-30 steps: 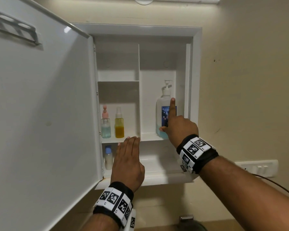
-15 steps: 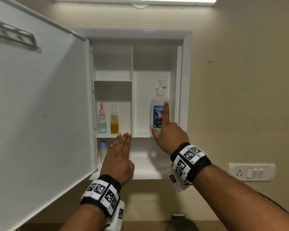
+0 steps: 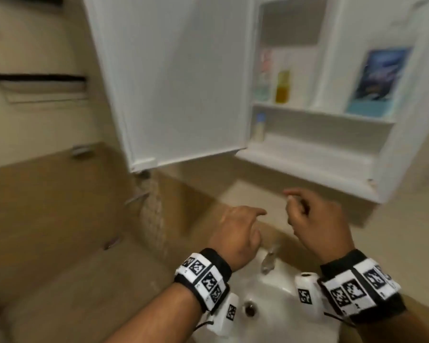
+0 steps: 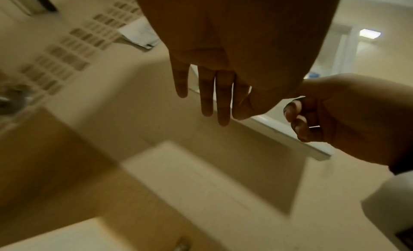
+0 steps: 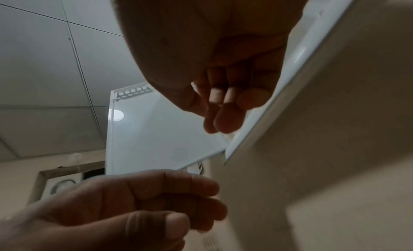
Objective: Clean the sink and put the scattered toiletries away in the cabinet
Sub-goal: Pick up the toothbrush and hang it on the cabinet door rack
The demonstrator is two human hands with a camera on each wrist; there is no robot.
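The white wall cabinet (image 3: 307,157) stands open, its door (image 3: 178,82) swung out to the left. Inside are a pump soap bottle with a blue label (image 3: 379,78), a yellow bottle (image 3: 282,87), a pink-topped bottle (image 3: 264,78) and, one shelf lower, a small blue-capped bottle (image 3: 259,128). Both hands hang below the cabinet, above the white sink (image 3: 278,318) and its tap (image 3: 269,261). My left hand (image 3: 240,231) (image 4: 214,99) is empty with its fingers straight. My right hand (image 3: 307,214) (image 5: 223,109) is empty too, its fingers loosely curled. The picture is blurred.
The open door's lower corner (image 3: 141,167) juts out at head height left of the hands. A towel rail (image 3: 40,87) and a small metal fitting (image 3: 81,151) sit on the tan wall at the left. The sink drain (image 3: 250,309) shows between the wrists.
Both hands have come down out of the cabinet to below it. The right hand let go of the soap bottle, which stays on its shelf. The view has swung down and left, showing the sink.
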